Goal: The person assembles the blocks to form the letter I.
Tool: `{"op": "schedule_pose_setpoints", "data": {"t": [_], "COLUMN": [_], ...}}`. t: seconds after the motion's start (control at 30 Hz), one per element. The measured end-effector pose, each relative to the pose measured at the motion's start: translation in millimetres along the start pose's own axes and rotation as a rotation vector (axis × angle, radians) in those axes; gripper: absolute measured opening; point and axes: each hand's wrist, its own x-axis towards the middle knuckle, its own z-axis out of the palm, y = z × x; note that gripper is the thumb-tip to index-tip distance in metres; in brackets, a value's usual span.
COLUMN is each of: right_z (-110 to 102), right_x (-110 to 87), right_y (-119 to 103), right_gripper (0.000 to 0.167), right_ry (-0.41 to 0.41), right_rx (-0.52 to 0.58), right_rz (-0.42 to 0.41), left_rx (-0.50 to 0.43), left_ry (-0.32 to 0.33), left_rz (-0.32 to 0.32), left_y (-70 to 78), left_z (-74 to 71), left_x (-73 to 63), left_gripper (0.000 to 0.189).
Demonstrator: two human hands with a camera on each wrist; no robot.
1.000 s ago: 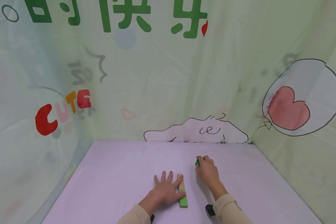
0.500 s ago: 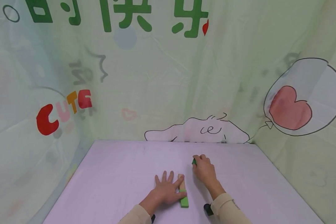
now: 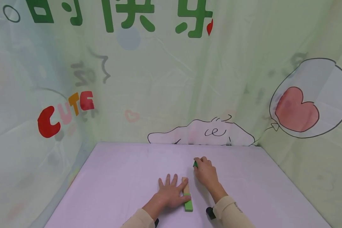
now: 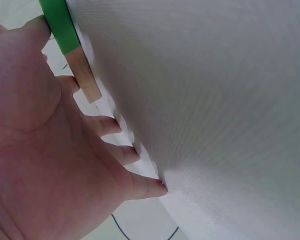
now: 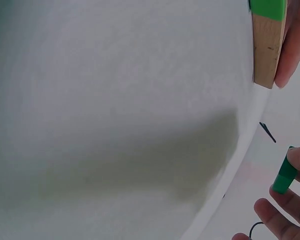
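Note:
A narrow wooden block [image 3: 186,190] lies on the table, bare wood at its far end and green [image 3: 188,206] at its near end. Whether that is one piece or two, I cannot tell. My left hand [image 3: 170,194] rests beside it with fingers spread; its index finger and thumb touch the block. In the left wrist view, the green part [image 4: 61,25] and the bare wood [image 4: 83,75] show past the thumb. Farther off and to the right, my right hand [image 3: 206,173] pinches a small green block [image 5: 286,175] between thumb and fingers, above the table.
The table [image 3: 125,177] has a pale lilac cover. Curtain walls with printed drawings [image 3: 199,133] enclose it at the back and sides. A black object [image 3: 210,213] sits at the right wrist.
My right hand has moved a little to the left with the small green block, closer to the wooden block's line. My left hand stays in place on the wooden block.

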Motion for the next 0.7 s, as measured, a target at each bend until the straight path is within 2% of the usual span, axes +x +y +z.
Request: {"op": "schedule_pose_setpoints", "data": {"t": [0.4, 0.7], "right_z": [5, 4], "right_x": [2.7, 2.1], "right_y": [-10, -17], "right_gripper": [0.039, 0.039], "right_ry": [-0.002, -0.029], "right_rx": [0.000, 0.017], "right_rz": [-0.046, -0.055], "left_rx": [-0.008, 0.005], "left_ry": [0.000, -0.001], "left_rz": [0.007, 0.004], "left_y": [1.7, 1.9], "left_z": [-5.1, -1.2], "left_x": [-4.1, -2.6], "left_gripper": [0.075, 0.075]}}
